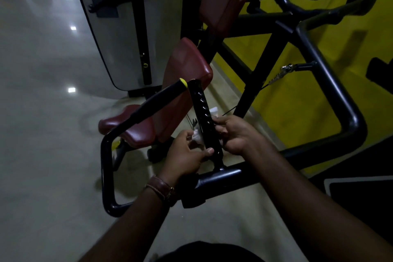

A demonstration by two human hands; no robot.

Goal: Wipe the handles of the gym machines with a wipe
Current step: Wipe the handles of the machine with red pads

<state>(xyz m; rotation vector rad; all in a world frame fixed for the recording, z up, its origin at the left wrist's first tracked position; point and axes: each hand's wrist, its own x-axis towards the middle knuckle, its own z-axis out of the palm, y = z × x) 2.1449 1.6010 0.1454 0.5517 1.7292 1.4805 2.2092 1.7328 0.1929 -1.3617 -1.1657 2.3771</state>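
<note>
A black ribbed handle (203, 112) stands up from the machine's thick black bar (221, 178) in the middle of the view. A white wipe (197, 135) passes behind the handle, and its other end shows at the right (213, 111). My left hand (185, 155), with a brown strap at the wrist, pinches the wipe's left end while its thumb lies against the lower handle. On the handle's right side, my right hand (235, 134) grips the wipe's other end. A second handle with a yellow end cap (158, 98) slants up to the left.
The machine's maroon seat (129, 127) and back pads (187, 74) lie beyond the handle. A grey weight-stack shroud (125, 27) stands at the back. Black frame tubes (331, 83) run along the yellow wall (287, 102) on the right. Pale glossy floor (42, 112) spreads to the left.
</note>
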